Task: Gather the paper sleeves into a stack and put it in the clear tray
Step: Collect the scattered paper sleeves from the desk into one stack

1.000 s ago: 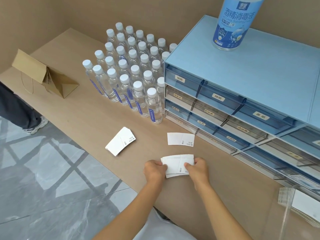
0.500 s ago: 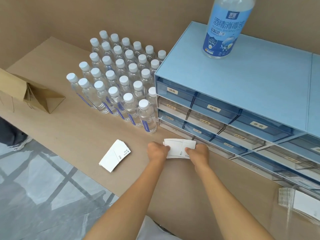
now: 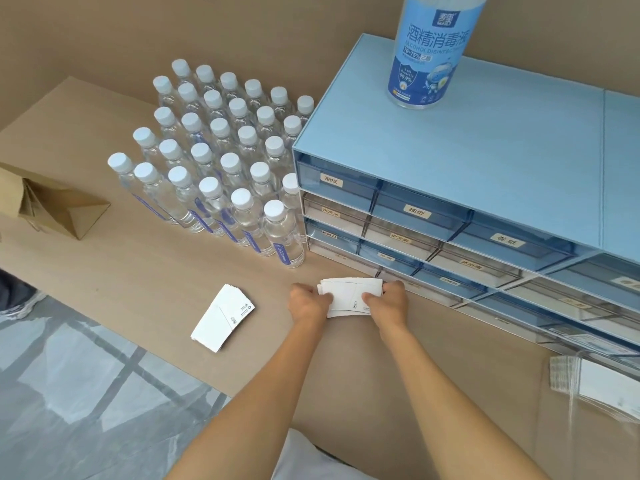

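Note:
A small stack of white paper sleeves [image 3: 349,296] lies on the tan table just in front of the blue drawer cabinet. My left hand [image 3: 308,303] grips its left end and my right hand [image 3: 389,301] grips its right end. A second pile of white paper sleeves [image 3: 223,317] lies loose on the table to the left, near the front edge. The clear tray [image 3: 595,389] sits at the far right edge of the view, with white sleeves inside it.
A block of several clear water bottles [image 3: 221,168] stands at the back left. The blue drawer cabinet [image 3: 467,174] fills the right, with a disinfectant bottle [image 3: 433,50] on top. A brown paper bag [image 3: 55,209] lies at the left. A person's shoe [image 3: 19,304] shows on the floor.
Both hands carried their sleeves away from me, onto the single sleeve that lay near the cabinet; that sleeve is now under the held stack. The view shifted forward.

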Available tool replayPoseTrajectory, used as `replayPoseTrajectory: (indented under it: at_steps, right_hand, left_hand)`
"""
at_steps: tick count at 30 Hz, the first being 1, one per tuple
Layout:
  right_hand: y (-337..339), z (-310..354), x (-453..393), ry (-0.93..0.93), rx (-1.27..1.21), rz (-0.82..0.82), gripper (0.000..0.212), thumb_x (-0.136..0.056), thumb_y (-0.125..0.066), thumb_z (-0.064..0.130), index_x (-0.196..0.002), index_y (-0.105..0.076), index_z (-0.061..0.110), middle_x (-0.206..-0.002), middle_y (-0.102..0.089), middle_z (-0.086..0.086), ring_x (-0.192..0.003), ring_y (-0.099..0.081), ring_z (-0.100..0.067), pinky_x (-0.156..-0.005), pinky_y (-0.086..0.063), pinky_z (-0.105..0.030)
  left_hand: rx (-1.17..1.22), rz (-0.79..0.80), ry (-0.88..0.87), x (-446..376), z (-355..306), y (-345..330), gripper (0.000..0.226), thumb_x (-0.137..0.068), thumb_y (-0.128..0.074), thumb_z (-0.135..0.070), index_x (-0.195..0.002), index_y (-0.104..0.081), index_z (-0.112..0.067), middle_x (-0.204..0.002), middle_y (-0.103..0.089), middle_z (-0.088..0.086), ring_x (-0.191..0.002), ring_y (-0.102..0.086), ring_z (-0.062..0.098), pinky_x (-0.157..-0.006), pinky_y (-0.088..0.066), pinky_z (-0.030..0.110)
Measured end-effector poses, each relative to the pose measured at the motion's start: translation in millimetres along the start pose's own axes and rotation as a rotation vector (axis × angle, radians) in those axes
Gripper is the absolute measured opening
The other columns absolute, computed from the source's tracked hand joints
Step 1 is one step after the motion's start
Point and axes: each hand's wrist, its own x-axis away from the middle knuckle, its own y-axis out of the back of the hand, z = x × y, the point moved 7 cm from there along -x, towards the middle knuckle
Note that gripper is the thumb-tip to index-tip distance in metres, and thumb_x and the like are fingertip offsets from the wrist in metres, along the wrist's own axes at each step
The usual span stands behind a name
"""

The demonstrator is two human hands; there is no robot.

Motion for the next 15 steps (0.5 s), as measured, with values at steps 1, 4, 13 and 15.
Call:
replayPoseTrajectory:
  at_steps: [1,4,13,15]
  right_hand:
    - [1.6,-2.7,2.8,0.000,-0.034,0.001,0.032,-0.078,-0.072,0.003,-0.106,-0.055,0.001,-0.105,-0.067,-0.014,-0.086,-0.064,-0.026,-0.071,-0.048,-0.029]
    - [8.8,-11.7,15.9,-0.014,-0.122,0.055,0.026,-0.081,-0.069,0.002,-0.107,-0.064,0.002,-0.098,-0.069,-0.009,-0.081,-0.065,-0.021,-0.070,-0.048,-0.027]
    - [75.3,-65.4,77.4,0.050,-0.394,0.128,0.029,-0.083,-0.065,-0.008,-0.104,-0.063,0.012,-0.097,-0.076,-0.003,-0.083,-0.073,-0.012,-0.070,-0.056,-0.020]
    - [91.0,-82.8,90.3,0.078,-0.399,0.089,0.033,-0.081,-0.064,-0.009,-0.100,-0.065,0.019,-0.092,-0.078,0.002,-0.079,-0.074,-0.006,-0.067,-0.056,-0.017]
  left_hand:
    - [0.005,0.015,-0.017,0.7,1.9,0.0,0.045,-0.077,-0.077,-0.011,-0.117,-0.059,-0.007,-0.112,-0.066,0.013,-0.103,-0.066,0.031,-0.087,-0.055,0.038]
    - [0.017,0.119,-0.046,6.2,10.5,-3.1,0.035,-0.076,-0.077,-0.009,-0.109,-0.066,-0.005,-0.089,-0.067,0.005,-0.074,-0.063,0.020,-0.068,-0.049,0.027]
    - [0.098,0.433,-0.157,69.7,47.5,-25.7,0.028,-0.078,-0.078,-0.002,-0.101,-0.063,-0.004,-0.088,-0.077,0.011,-0.073,-0.072,0.019,-0.071,-0.056,0.029]
    - [0.102,0.477,-0.183,84.8,55.6,-35.9,0.029,-0.078,-0.076,0.000,-0.105,-0.064,-0.004,-0.093,-0.078,0.014,-0.075,-0.073,0.019,-0.071,-0.056,0.029]
